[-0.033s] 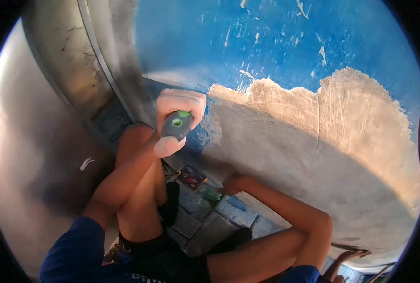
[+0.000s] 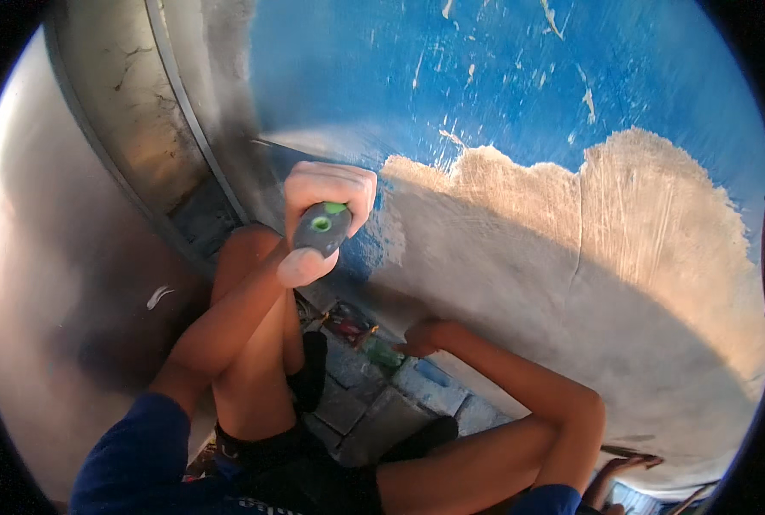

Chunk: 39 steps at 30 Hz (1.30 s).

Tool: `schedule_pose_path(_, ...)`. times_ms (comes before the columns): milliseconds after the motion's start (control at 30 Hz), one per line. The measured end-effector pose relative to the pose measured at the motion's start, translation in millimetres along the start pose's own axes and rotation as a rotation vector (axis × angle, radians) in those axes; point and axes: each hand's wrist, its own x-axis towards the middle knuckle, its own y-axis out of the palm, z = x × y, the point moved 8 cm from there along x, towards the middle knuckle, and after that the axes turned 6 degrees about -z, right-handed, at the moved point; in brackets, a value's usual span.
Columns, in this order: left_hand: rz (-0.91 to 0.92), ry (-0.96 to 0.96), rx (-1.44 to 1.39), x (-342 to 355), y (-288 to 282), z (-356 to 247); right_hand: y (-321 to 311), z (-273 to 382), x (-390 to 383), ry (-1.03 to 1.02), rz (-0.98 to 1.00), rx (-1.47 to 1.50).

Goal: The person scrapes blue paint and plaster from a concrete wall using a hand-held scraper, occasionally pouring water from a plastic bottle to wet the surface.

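My left hand [image 2: 329, 193] is wrapped round a grey-and-green tool handle [image 2: 323, 232] with a hole in its butt end. The handle points at me, so the tool's working end is hidden behind my fist. In front of it rises a wall [image 2: 503, 249], its blue paint [image 2: 503, 69] scraped away in a ragged-edged patch. Low by the wall's foot, my right hand [image 2: 424, 336] hangs from a bent arm, close to a green, clear-looking item [image 2: 382, 350]. Its fingers are in shadow, and I cannot tell whether it touches that item.
Beside the green item lies a dark red-and-black packet [image 2: 346, 322] on the paving blocks [image 2: 346, 403]. A curved, smooth surface [image 2: 39, 300] closes in on the left. At the lower right, another person's hand [image 2: 636, 463] is near the wall with a thin dark tool [image 2: 627, 451].
The other person's hand has shifted slightly to the left. My own hands stay in almost the same place.
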Motion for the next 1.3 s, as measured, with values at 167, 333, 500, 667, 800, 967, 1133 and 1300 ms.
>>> schedule_pose_path(167,0.015,0.180,-0.083,4,-2,-24,-9,5,-8,0.069,0.093,0.014)
schedule_pose_path(333,0.026,0.045,-0.020,-5,-2,7,-3,3,-1,0.059,0.119,-0.023)
schedule_pose_path(500,0.221,-0.120,-0.077,1,13,-1,6,-4,4,0.055,0.139,0.014)
schedule_pose_path(667,0.385,-0.284,0.111,-16,67,-10,0,-1,-2,0.018,0.042,-0.001)
schedule_pose_path(800,0.685,-0.285,0.147,-35,102,-23,4,-2,-2,0.037,0.072,0.008)
schedule_pose_path(967,0.783,-0.409,0.122,-57,115,-10,7,-1,-2,0.045,0.096,0.017)
schedule_pose_path(1133,0.786,-0.516,0.134,-65,108,15,8,-2,-4,0.042,0.091,0.009)
schedule_pose_path(1300,0.730,-0.364,0.115,-56,102,9,13,-3,-5,0.036,0.090,0.010)
